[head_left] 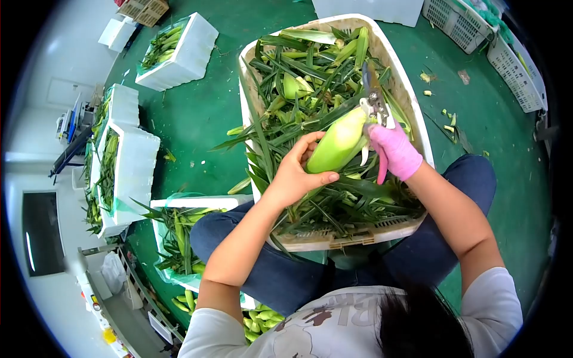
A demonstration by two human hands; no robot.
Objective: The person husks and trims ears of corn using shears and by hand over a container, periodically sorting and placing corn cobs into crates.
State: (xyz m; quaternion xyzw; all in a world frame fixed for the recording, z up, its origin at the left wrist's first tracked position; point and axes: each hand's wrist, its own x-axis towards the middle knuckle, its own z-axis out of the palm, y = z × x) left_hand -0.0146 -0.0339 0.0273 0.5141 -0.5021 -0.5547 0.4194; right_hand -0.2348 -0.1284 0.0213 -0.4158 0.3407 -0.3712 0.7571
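Observation:
An ear of corn (335, 146) in pale green husk is held tilted over the basket. Bare fingers of my left hand (301, 173) wrap round its lower end. My right hand (395, 149), in a pink glove, grips pruning shears (376, 102) at the ear's upper end. The shears' metal head lies close against that end; whether the blades touch it I cannot tell. Below both hands, a large off-white basket (425, 138) between my knees holds a heap of green husks and leaves (298, 113).
At my left stands a foam box (230, 201) of leafy corn, with trimmed ears (261, 322) on the floor nearby. More foam boxes (136, 173) line the left side, another (194, 53) farther back. White crates (516, 80) stand at upper right. Husk scraps (450, 122) litter the green floor.

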